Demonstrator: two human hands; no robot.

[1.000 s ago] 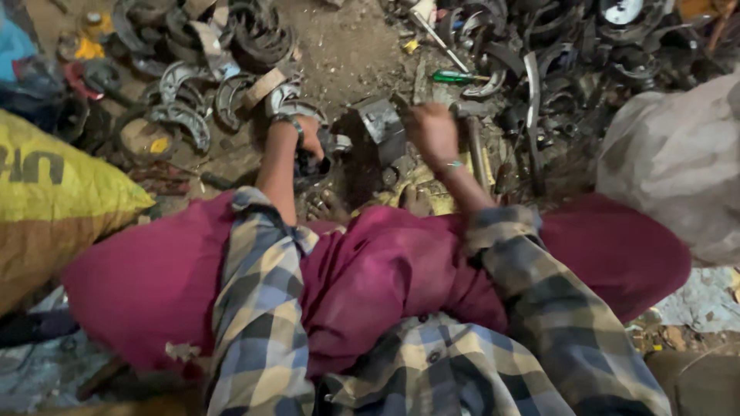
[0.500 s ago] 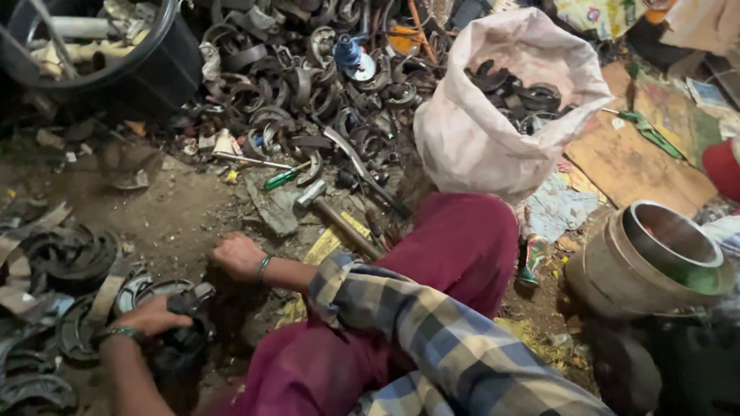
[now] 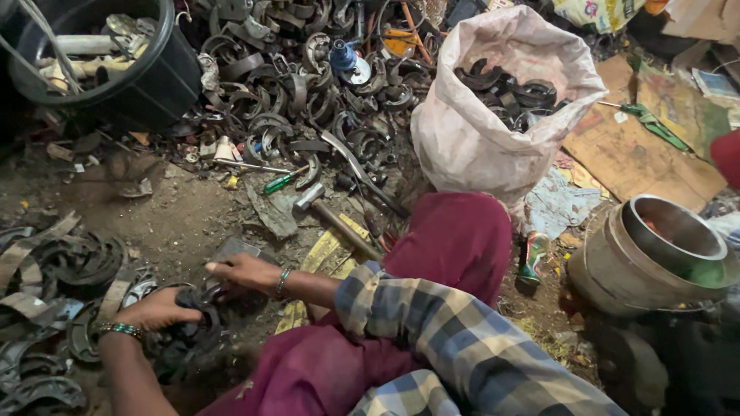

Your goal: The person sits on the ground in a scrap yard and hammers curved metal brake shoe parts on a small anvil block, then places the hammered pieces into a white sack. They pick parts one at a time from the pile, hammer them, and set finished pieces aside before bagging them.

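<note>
My left hand [image 3: 158, 310] lies low at the left with its fingers wrapped over a dark curved brake shoe [image 3: 194, 317] on the dirt. A beaded band circles that wrist. My right hand [image 3: 240, 271] is just above it, fingers closed, resting at the edge of a flat grey metal plate [image 3: 231, 248]. I cannot see anything inside that fist. A plaid sleeve covers my right arm, and my maroon-clad knee [image 3: 455, 239] rises beside it.
A hammer [image 3: 333, 219] and a green-handled screwdriver [image 3: 279, 182] lie beyond the hands. Scrap brake shoes [image 3: 308, 100] are heaped behind them and at the left. There is also a black tub [image 3: 158, 73], a white sack of parts [image 3: 470, 139] and a metal drum [image 3: 655, 254].
The view has swung from straight ahead to my right side. Over the last half second my right hand has drawn closer to the left hand and the dark part.
</note>
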